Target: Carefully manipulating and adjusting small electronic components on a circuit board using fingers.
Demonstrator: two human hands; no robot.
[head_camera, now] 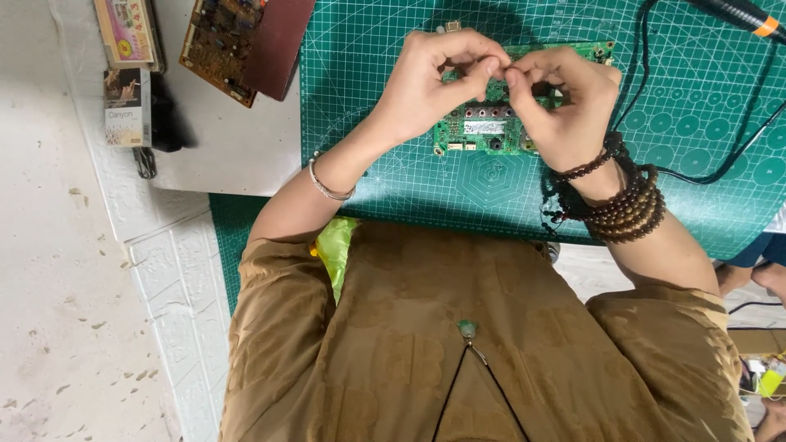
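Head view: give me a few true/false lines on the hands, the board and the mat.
1. Both hands meet over the green circuit board. True.
2. The board lies on a red mat. False: it lies on a green cutting mat with a grid.
3. The right hand has dark bead bracelets at its wrist. True.
4. The left hand is off the mat, on the white surface. False: it is over the board, fingertips meeting the right hand's.
5. A second, brown circuit board lies at upper left, off the mat. True.
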